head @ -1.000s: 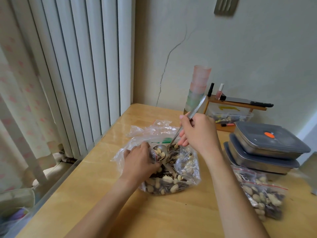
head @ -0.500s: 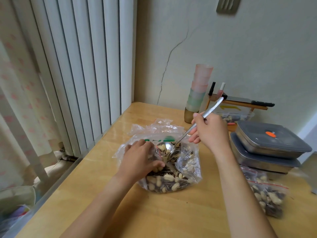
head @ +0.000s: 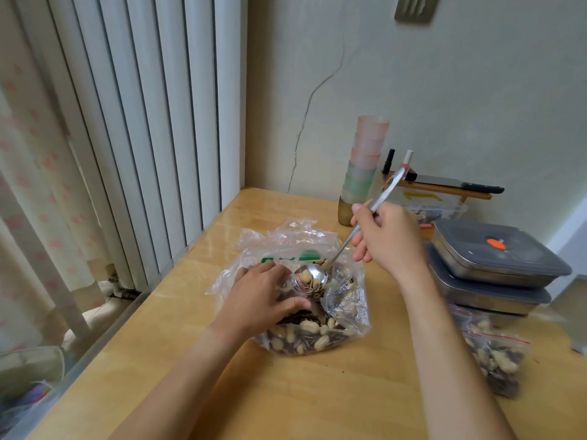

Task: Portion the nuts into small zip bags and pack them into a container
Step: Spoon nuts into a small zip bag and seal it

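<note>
Centrally, the right hand point(head: 389, 238) pinched a stiff metal spoon point(head: 320, 273) by its handle, bowl loaded with loose nuts. Just left, the left hand point(head: 259, 300) gripped a small zip bag point(head: 300, 289) inside the flimsy, slippery big nut bag point(head: 344, 308); its rim seemed the best hold.

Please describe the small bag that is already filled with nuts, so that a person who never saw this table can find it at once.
Start at the two stacked metal containers with grey lids on the right of the wooden table. Just in front of them, toward the person, lies the small zip bag, clear with a red strip at its mouth. Unlike the large bag between the hands, it is small and nobody touches it.
</note>
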The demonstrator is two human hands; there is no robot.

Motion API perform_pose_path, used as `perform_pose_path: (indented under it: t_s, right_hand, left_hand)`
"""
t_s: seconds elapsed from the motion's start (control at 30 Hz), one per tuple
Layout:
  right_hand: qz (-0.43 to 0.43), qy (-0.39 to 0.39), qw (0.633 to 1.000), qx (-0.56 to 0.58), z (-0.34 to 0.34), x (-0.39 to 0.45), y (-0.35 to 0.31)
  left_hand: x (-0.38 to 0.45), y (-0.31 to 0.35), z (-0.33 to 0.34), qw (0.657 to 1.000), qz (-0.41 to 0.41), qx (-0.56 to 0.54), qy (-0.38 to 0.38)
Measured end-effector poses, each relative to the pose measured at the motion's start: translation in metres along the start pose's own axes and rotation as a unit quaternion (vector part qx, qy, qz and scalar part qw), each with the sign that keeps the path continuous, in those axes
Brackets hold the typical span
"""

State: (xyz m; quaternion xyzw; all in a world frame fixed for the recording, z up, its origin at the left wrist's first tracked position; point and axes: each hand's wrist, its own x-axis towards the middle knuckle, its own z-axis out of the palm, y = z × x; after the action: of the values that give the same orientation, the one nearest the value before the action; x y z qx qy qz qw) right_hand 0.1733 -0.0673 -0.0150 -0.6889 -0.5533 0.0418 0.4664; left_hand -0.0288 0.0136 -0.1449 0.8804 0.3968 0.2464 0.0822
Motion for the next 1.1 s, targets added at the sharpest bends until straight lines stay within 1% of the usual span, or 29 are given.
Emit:
perform_pose_path:
  t_s: [0.1, 0.2, 0.33, 0.43, 0.53, 0.63, 0.77, 0.83, 0.93, 0.97, 1.1]
  right_hand:
    - [-0.050, -0.008, 0.998, -0.022, 0.000, -0.004, -0.012]
    - [-0.091, 0.001, 0.995, -0.037, 0.001, -0.007, -0.024]
    - [-0.131, 0.030, 0.989, -0.065, 0.000, -0.011, -0.034]
    - [-0.145, 0.035, 0.986, -0.071, 0.002, -0.012, -0.036]
    - [-0.156, 0.040, 0.984, -0.075, 0.004, -0.012, -0.036]
    - [-0.168, 0.062, 0.980, -0.084, 0.004, -0.010, -0.033]
    - [-0.169, 0.086, 0.977, -0.094, 0.005, -0.007, -0.029]
    - [-0.174, 0.080, 0.976, -0.099, 0.005, -0.008, -0.030]
    - [-0.182, 0.029, 0.978, -0.100, 0.005, -0.009, -0.033]
    - [-0.188, 0.025, 0.977, -0.103, 0.005, -0.009, -0.033]
    - [-0.199, 0.056, 0.973, -0.105, 0.007, -0.009, -0.033]
  left_hand:
    - [0.000, 0.005, -0.001, 1.000, -0.003, 0.004, 0.002]
    - [0.001, 0.012, -0.001, 1.000, -0.019, -0.007, 0.020]
    - [0.003, 0.015, 0.002, 0.997, -0.022, -0.061, 0.030]
    - [0.003, 0.016, 0.008, 0.996, -0.026, -0.082, 0.023]
    - [0.001, 0.017, 0.013, 0.995, -0.029, -0.079, 0.044]
    - [0.000, 0.016, 0.014, 0.993, -0.045, -0.091, 0.057]
    - [0.000, 0.017, 0.012, 0.987, -0.062, -0.134, 0.059]
    - [0.000, 0.018, 0.012, 0.985, -0.069, -0.148, 0.054]
    - [0.001, 0.017, 0.013, 0.984, -0.078, -0.154, 0.045]
    - [0.001, 0.016, 0.014, 0.984, -0.079, -0.153, 0.043]
    - [0.003, 0.016, 0.015, 0.983, -0.080, -0.158, 0.053]
